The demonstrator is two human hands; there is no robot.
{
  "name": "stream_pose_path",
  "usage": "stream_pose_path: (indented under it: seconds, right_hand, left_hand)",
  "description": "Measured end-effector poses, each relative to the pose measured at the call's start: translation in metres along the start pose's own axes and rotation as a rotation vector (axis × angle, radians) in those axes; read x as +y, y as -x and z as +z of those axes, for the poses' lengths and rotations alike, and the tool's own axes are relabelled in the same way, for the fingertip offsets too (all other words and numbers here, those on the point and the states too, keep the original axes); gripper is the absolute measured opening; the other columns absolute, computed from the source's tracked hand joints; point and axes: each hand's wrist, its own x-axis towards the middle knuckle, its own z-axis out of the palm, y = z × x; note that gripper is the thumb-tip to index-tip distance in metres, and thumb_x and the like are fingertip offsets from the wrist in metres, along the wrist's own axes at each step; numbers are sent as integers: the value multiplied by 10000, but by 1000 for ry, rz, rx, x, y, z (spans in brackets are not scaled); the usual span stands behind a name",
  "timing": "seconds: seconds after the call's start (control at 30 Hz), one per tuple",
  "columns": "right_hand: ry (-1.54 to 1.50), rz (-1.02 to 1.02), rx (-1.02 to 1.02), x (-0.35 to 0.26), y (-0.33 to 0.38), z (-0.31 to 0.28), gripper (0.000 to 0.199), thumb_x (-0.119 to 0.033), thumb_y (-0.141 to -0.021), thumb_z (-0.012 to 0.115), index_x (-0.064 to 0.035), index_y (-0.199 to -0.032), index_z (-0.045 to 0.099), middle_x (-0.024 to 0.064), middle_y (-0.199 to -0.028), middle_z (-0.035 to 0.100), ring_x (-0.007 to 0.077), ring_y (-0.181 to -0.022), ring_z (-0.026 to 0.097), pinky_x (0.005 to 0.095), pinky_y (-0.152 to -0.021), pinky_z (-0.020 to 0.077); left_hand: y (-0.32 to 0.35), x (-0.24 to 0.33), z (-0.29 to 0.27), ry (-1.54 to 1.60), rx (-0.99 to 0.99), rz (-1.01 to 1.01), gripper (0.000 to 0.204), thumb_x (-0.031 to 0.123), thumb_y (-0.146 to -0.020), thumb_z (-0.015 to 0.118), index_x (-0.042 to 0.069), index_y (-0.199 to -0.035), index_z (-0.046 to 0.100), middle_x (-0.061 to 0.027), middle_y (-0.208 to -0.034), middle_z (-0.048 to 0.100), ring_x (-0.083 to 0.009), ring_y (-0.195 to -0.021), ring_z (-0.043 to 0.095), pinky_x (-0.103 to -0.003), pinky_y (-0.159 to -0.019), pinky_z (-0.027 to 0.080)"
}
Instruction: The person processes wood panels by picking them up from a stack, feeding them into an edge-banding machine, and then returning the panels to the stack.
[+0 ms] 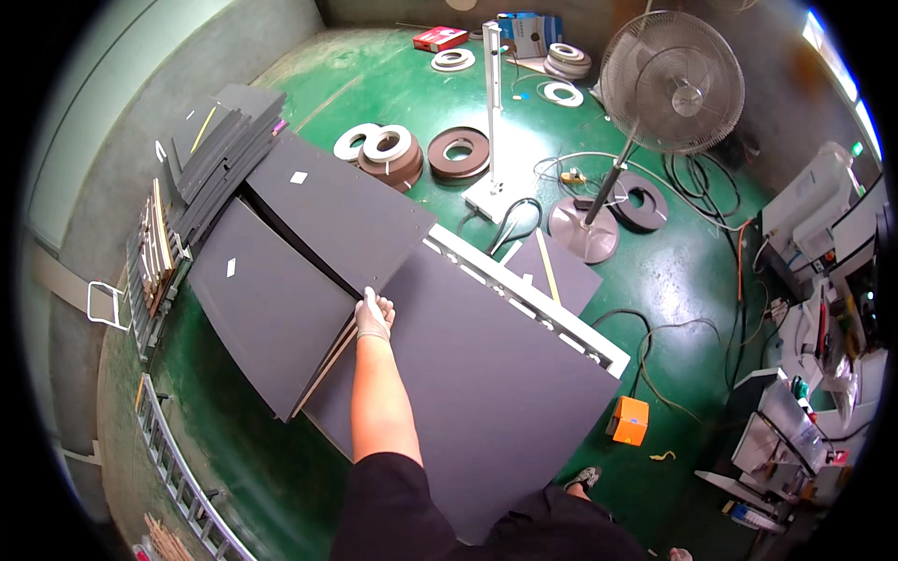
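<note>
Got a ladder (pixel 177 465) way off left of the big bare panel (pixel 468 393). Just left of that panel: a dark stickered panel (pixel 271 309), then a second stickered one (pixel 341 215) overlapping the big panel's far-left corner. Gloved left hand (pixel 374 316)'s closed around that one's near corner. White rail (pixel 528 292) along the big panel's far edge, orange box (pixel 631 421) to its right. Right hand? Can't tell its state.

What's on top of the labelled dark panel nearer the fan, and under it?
On top of the labelled panel is a small white label; the left hand is at its near corner. A bare dark panel shows beyond its near edge; what lies underneath is covered.
</note>
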Motion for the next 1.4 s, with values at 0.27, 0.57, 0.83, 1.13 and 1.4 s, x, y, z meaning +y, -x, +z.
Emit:
stream_pose_path:
  seconds: [0.27, 0.57, 0.83, 1.13, 1.4]
  right_hand:
    - [1108, -885, -210, 28, -174, 21, 531, -384, -965, 562, -30, -1353, 486, 118, -1278, 597, 295, -1185, 544, 465, -1077, 387]
    - [778, -988, -534, -246, -40, 326, 461, -396, -946, 572, 7, -1162, 633, 199, -1109, 667, 328, -1074, 636, 385, -936, 488]
    - [-488, -325, -510, -247, -32, 365, 463, -348, -945, 658, 20, -1192, 525, 143, -1076, 650, 264, -946, 660, 435, -831, 568]
    - [50, -932, 158, -208, -23, 194, 647, -525, -880, 652, 74, -1118, 600, 265, -988, 668, 423, -922, 637, 458, -787, 479]
    - [88, -915, 586, -138, -13, 72, 709, -633, -810, 671, 67, -899, 606, 280, -857, 614, 434, -817, 613, 438, -696, 480]
  left_hand:
    - [95, -87, -11, -85, -401, 3, 330, 408, -999, 543, 113, -861, 492, -49, -753, 621, -136, -655, 633, -270, -559, 534]
    - [246, -209, -52, 67, -783, -439, 363, 329, -961, 629, 12, -1137, 624, -113, -1122, 662, -241, -1059, 624, -394, -976, 497]
    - [274, -278, -67, 250, -709, -710, 242, 151, -914, 663, 17, -1113, 626, -109, -1116, 668, -271, -1067, 625, -430, -1026, 478]
    - [239, -154, -65, 342, -539, -68, 608, 463, -904, 538, 22, -1322, 535, -166, -1329, 569, -351, -1212, 533, -512, -1059, 405]
    - [223, -123, -27, 253, -502, 5, 683, 558, -920, 543, 48, -1373, 506, -111, -1398, 521, -329, -1258, 485, -480, -1079, 381]
